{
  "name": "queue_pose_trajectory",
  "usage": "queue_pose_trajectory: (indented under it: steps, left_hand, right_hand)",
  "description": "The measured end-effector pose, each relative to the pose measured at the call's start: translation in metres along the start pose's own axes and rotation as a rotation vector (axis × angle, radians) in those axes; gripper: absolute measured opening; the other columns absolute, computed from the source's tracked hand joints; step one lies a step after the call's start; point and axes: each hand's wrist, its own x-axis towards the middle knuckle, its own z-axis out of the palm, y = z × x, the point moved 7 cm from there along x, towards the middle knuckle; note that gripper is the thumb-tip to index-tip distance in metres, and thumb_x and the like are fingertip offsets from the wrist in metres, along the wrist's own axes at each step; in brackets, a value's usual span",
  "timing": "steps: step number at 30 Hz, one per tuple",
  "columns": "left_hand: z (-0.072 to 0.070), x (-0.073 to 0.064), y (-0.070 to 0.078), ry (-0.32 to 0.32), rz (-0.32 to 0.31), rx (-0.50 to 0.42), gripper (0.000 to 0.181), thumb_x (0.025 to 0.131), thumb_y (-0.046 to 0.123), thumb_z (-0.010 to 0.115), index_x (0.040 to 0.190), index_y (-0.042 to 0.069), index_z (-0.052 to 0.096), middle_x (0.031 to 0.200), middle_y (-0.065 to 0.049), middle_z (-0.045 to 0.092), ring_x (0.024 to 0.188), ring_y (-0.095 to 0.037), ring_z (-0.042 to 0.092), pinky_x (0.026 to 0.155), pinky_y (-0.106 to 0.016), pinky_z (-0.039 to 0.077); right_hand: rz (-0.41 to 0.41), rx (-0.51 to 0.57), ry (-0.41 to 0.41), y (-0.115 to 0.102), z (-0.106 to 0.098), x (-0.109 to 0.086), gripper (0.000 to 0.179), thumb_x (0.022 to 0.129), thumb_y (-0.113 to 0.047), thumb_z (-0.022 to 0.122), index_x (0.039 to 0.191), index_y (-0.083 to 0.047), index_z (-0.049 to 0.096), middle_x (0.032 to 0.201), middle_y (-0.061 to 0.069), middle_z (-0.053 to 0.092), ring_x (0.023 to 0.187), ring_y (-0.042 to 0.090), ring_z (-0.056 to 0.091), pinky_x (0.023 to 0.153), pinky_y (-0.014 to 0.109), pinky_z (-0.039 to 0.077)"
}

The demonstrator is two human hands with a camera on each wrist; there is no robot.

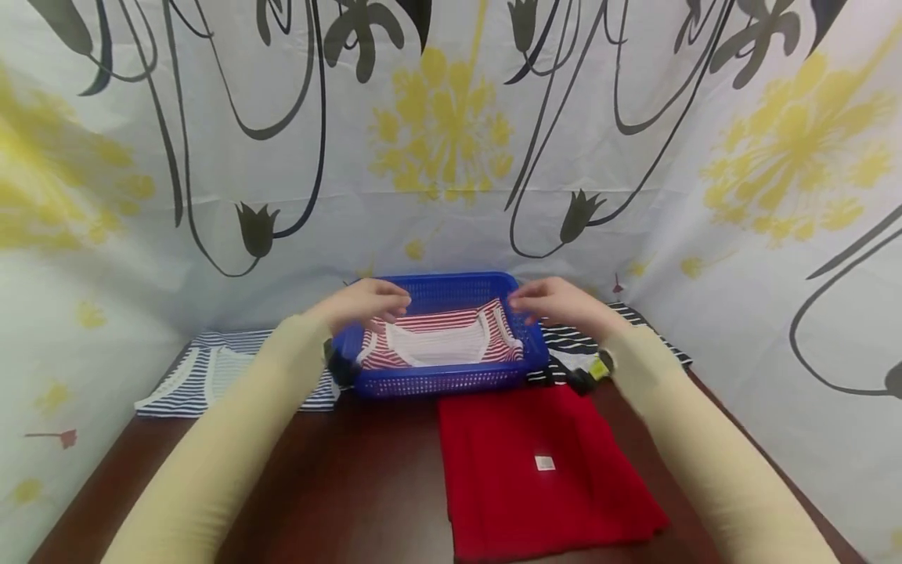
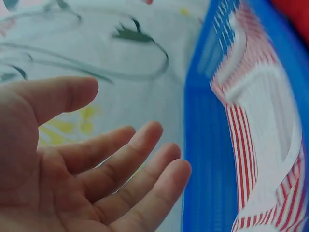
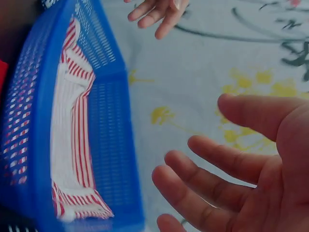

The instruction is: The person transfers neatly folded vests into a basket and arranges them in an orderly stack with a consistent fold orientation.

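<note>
A red-and-white striped shirt [image 1: 444,337] with a white front panel lies inside the blue plastic basket [image 1: 451,381]. Over the basket's left side is my left hand [image 1: 369,301], its fingers spread and slightly bent with nothing held. My right hand [image 1: 560,301] hovers by the basket's right side, thumb and fingers apart, likewise holding nothing. The left wrist view shows the left palm and loose fingers [image 2: 169,181] beside the basket wall. In the right wrist view the relaxed fingers [image 3: 193,193] stand apart from the basket's rim.
A folded red garment [image 1: 521,478] with a small white label lies on the dark brown table [image 1: 352,478] in front of the basket. Left of it is a blue-and-white striped garment [image 1: 204,376]; a black-and-white striped one [image 1: 567,338] lies to the right. A patterned white curtain [image 1: 451,227] hangs behind.
</note>
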Motion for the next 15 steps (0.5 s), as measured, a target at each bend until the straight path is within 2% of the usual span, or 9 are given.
queue_pose_trajectory:
  steps: [4, 8, 11, 12, 15]
  left_hand:
    - [0.019, -0.032, -0.005, 0.027, 0.084, -0.048, 0.045, 0.100, 0.026, 0.053, 0.135, -0.003, 0.051, 0.121, -0.020, 0.062, 0.108, -0.033, 0.062, 0.084, -0.041, 0.055]
    - [0.054, -0.055, -0.022, 0.010, 0.118, -0.124, 0.042, 0.099, 0.024, 0.056, 0.132, -0.001, 0.054, 0.110, -0.018, 0.066, 0.100, -0.035, 0.065, 0.079, -0.043, 0.056]
    - [0.089, -0.066, -0.041, -0.044, 0.106, -0.176, 0.044, 0.098, 0.026, 0.058, 0.132, -0.002, 0.055, 0.114, -0.020, 0.065, 0.102, -0.038, 0.063, 0.077, -0.042, 0.057]
    - [0.101, -0.069, -0.047, -0.063, 0.091, -0.200, 0.046, 0.097, 0.026, 0.059, 0.133, -0.002, 0.054, 0.118, -0.021, 0.063, 0.105, -0.038, 0.062, 0.078, -0.041, 0.056]
    - [0.131, -0.074, -0.063, -0.098, 0.047, -0.229, 0.056, 0.095, 0.031, 0.062, 0.137, -0.002, 0.050, 0.131, -0.020, 0.056, 0.113, -0.035, 0.059, 0.082, -0.040, 0.056]
  right_hand:
    - [-0.019, -0.052, 0.075, 0.018, -0.005, -0.038, 0.039, 0.095, -0.024, 0.061, 0.123, 0.004, 0.061, 0.107, 0.017, 0.068, 0.083, 0.027, 0.066, 0.072, 0.034, 0.054]
    - [0.029, -0.053, 0.123, 0.048, -0.004, -0.070, 0.035, 0.095, -0.023, 0.061, 0.118, 0.004, 0.062, 0.097, 0.014, 0.069, 0.076, 0.024, 0.064, 0.067, 0.035, 0.053]
    - [0.092, 0.040, 0.116, 0.079, 0.003, -0.087, 0.037, 0.097, -0.020, 0.059, 0.120, 0.008, 0.058, 0.091, 0.014, 0.067, 0.073, 0.025, 0.063, 0.066, 0.033, 0.053]
    - [0.136, 0.122, 0.092, 0.091, 0.008, -0.092, 0.038, 0.097, -0.019, 0.058, 0.124, 0.008, 0.054, 0.089, 0.013, 0.066, 0.072, 0.025, 0.061, 0.067, 0.033, 0.052]
    - [0.223, 0.276, 0.042, 0.124, 0.023, -0.108, 0.047, 0.097, -0.015, 0.057, 0.134, 0.011, 0.043, 0.097, 0.018, 0.062, 0.082, 0.026, 0.059, 0.076, 0.035, 0.051]
